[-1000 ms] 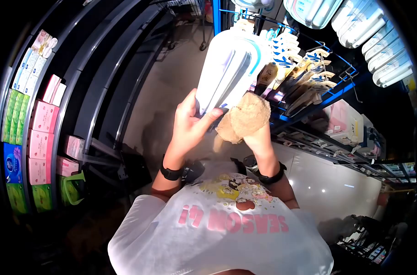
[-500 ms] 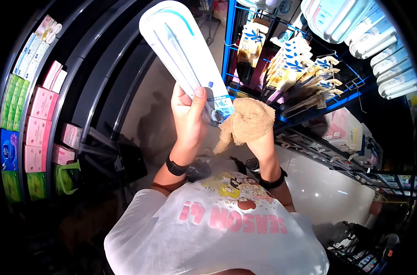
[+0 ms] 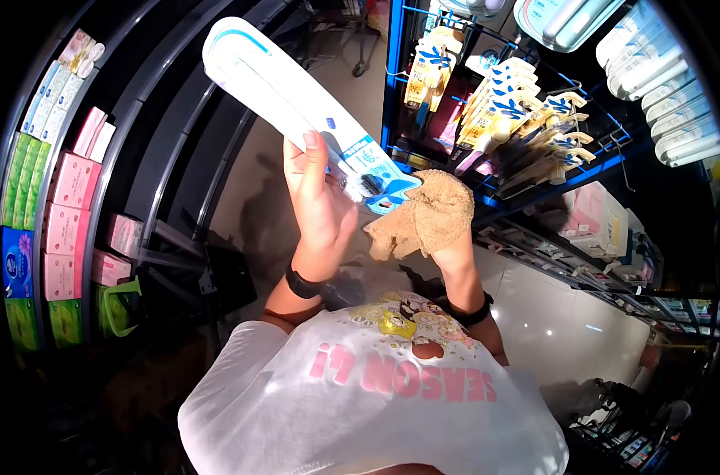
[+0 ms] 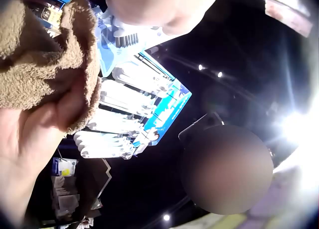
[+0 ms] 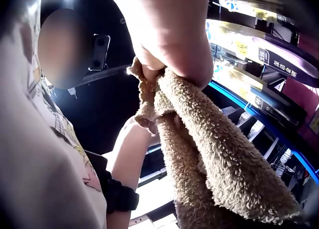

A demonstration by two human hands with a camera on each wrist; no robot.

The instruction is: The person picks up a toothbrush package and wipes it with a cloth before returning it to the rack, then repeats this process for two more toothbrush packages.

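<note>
In the head view my left hand (image 3: 319, 194) grips a packaged toothbrush (image 3: 277, 91), its thumb lying along the pack. The long white clear-fronted pack tilts up and to the left, with its blue printed end low and to the right. Dark bristles show through the plastic in the left wrist view. My right hand (image 3: 455, 257) holds a brown terry cloth (image 3: 435, 210) bunched over its fingers. The cloth meets the blue end of the pack. In the right wrist view the cloth (image 5: 219, 149) hangs down in folds from the pinching fingers.
A blue wire rack (image 3: 391, 95) with hanging toothbrush packs (image 3: 494, 111) stands ahead to the right. Larger white packs (image 3: 645, 55) hang beyond it. On the left are dark shelves (image 3: 170, 119) with pink tissue boxes (image 3: 66, 229). A cart wheel (image 3: 358, 67) shows at the back.
The pack has swung left and away from the rack, and its blue end has come into view. The cloth stays by its lower end, slightly shifted. The left hand has turned with the pack.
</note>
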